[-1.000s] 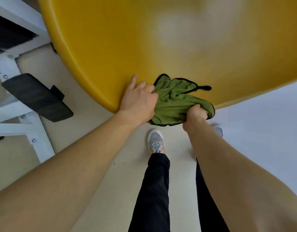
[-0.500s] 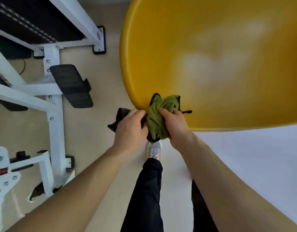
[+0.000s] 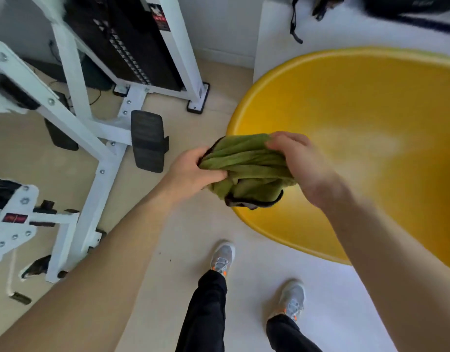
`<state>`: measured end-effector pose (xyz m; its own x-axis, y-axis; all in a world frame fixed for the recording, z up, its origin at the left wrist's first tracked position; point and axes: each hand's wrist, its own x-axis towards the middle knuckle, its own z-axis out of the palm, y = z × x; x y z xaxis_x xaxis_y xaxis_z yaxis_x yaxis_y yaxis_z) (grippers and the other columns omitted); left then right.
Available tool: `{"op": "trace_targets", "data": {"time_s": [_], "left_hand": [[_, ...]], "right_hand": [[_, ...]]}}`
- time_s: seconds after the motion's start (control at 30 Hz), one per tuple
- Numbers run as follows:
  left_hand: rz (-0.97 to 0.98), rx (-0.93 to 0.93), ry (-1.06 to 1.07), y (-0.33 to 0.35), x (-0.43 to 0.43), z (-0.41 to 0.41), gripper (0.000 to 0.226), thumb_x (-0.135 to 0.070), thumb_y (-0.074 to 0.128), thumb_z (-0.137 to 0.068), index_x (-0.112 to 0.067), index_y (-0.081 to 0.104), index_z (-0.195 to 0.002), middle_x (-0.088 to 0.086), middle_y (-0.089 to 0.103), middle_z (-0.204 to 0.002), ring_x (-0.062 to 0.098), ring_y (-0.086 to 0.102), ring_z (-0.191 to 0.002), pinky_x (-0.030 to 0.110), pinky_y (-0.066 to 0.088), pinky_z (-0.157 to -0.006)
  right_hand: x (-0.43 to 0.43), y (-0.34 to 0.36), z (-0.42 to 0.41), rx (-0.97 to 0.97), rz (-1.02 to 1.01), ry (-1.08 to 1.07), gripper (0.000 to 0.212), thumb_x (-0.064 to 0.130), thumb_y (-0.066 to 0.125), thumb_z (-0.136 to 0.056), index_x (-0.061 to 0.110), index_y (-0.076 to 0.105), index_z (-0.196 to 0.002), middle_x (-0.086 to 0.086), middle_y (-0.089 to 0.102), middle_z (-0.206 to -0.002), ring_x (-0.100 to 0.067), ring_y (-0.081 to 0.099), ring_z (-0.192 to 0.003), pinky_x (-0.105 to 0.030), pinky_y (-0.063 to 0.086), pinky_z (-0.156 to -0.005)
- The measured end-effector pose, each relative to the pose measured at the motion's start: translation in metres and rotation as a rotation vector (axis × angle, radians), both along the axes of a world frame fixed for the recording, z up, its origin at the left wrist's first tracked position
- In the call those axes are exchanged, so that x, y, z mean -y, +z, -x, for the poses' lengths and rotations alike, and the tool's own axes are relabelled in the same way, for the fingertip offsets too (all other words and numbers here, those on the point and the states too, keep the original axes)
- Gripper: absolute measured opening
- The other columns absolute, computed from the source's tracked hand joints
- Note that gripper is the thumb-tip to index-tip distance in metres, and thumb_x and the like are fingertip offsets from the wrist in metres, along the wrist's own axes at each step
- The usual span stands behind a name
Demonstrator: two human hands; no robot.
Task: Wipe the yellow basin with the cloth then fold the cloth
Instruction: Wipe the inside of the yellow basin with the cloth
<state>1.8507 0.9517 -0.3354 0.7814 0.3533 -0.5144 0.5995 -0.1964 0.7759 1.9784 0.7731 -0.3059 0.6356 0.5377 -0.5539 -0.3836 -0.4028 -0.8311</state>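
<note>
I see my left hand (image 3: 193, 171) and right hand (image 3: 298, 163) both clenched on the bunched green cloth (image 3: 246, 168), holding it up over the near rim of the yellow basin (image 3: 345, 102).

Even, soft indoor light, moderately bright; no hard shadows on the floor (image 3: 193, 237). Broad pale glare patch inside the basin (image 3: 358, 146), around 2 o'clock. Right hand (image 3: 302, 163) and forearm smeared by motion blur; left hand (image 3: 191, 171) sharper. Wide-angle distortion: the white frame (image 3: 74, 128) at 9 to 11 o'clock bows and splays. Dark gear at 1 o'clock is blurred, unreadable.
</note>
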Motion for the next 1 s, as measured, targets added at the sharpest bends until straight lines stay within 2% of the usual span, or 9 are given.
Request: {"op": "trace_targets", "data": {"time_s": [0.07,0.2,0.33,0.43,0.5,0.6,0.7,0.83,1.0], "left_hand": [[-0.069,-0.042,-0.052,0.023,-0.018,-0.008,0.027,-0.035,0.083,-0.076,-0.032,0.064,-0.095,-0.014,0.071,-0.091,0.0,0.067,-0.081,0.018,0.051,-0.064],[-0.341,-0.065,-0.077,0.043,-0.051,-0.031,0.033,-0.042,0.081,-0.077,-0.031,0.056,-0.094,-0.014,0.061,-0.097,0.003,0.058,-0.084,0.023,0.042,-0.065],[-0.592,-0.055,-0.025,0.013,-0.074,-0.057,0.039,-0.036,0.075,-0.083,-0.028,0.058,-0.117,-0.003,0.058,-0.119,0.019,0.056,-0.11,0.035,0.046,-0.087],[-0.668,-0.151,-0.004,-0.028,-0.056,-0.074,0.074,-0.042,0.072,-0.081,-0.027,0.037,-0.145,0.006,0.039,-0.148,0.03,0.036,-0.137,0.049,0.035,-0.109],[-0.405,-0.122,0.16,-0.053,-0.032,-0.08,0.086,-0.052,0.067,-0.083,-0.024,0.024,-0.153,0.007,0.031,-0.155,0.031,0.033,-0.141,0.051,0.034,-0.112],[-0.099,-0.089,0.327,-0.09,-0.006,-0.091,0.09,-0.068,0.054,-0.086,-0.018,0.022,-0.153,0.009,0.039,-0.151,0.03,0.046,-0.133,0.043,0.043,-0.104],[-0.141,-0.016,0.302,-0.104,-0.002,-0.116,0.066,-0.066,0.044,-0.093,-0.014,0.042,-0.134,0.004,0.062,-0.117,0.027,0.063,-0.105,0.045,0.054,-0.091],[-0.359,0.101,0.219,-0.113,-0.007,-0.146,0.043,-0.051,0.034,-0.102,-0.012,0.051,-0.113,0.009,0.067,-0.103,0.03,0.063,-0.092,0.043,0.051,-0.078],[-0.657,0.19,0.391,-0.153,0.035,-0.089,0.041,-0.043,0.036,-0.104,-0.008,0.052,-0.118,0.009,0.069,-0.096,0.03,0.067,-0.079,0.027,0.038,-0.06]], "right_hand": [[-0.002,0.007,-0.015,0.186,0.137,-0.035,0.016,0.027,0.052,-0.078,0.014,0.061,-0.073,0.0,0.056,-0.072,-0.02,0.052,-0.071,-0.034,0.038,-0.068],[-0.008,0.017,-0.041,0.52,0.347,-0.122,0.015,0.019,0.053,-0.086,0.026,0.064,-0.093,0.011,0.056,-0.073,-0.011,0.052,-0.066,-0.024,0.035,-0.053],[-0.03,-0.02,-0.051,0.512,0.297,-0.248,0.027,0.011,0.053,-0.087,0.027,0.062,-0.107,0.008,0.058,-0.074,-0.016,0.053,-0.064,-0.024,0.037,-0.049],[-0.041,-0.079,-0.044,0.338,0.466,-0.159,0.048,0.016,0.048,-0.091,0.022,0.047,-0.139,-0.012,0.059,-0.121,-0.033,0.06,-0.092,-0.033,0.049,-0.066],[-0.044,-0.107,-0.04,0.3,0.598,-0.051,0.062,0.02,0.046,-0.09,0.022,0.033,-0.151,-0.017,0.037,-0.145,-0.044,0.054,-0.112,-0.049,0.052,-0.088],[-0.063,-0.121,-0.051,0.65,0.527,0.011,0.06,0.018,0.047,-0.09,0.023,0.039,-0.15,-0.013,0.033,-0.15,-0.043,0.043,-0.127,-0.052,0.043,-0.104],[-0.094,-0.121,-0.081,1.031,0.455,0.223,0.056,0.023,0.04,-0.093,0.024,0.04,-0.15,-0.009,0.031,-0.158,-0.039,0.029,-0.141,-0.049,0.033,-0.111],[-0.112,-0.133,-0.11,1.041,0.324,0.422,0.055,0.025,0.025,-0.096,0.013,0.049,-0.145,-0.009,0.036,-0.158,-0.031,0.016,-0.151,-0.038,0.016,-0.123],[-0.106,-0.156,-0.111,1.108,0.282,0.435,0.049,0.029,0.026,-0.105,0.012,0.043,-0.149,-0.007,0.025,-0.163,-0.029,0.006,-0.153,-0.032,0.006,-0.123]]}}
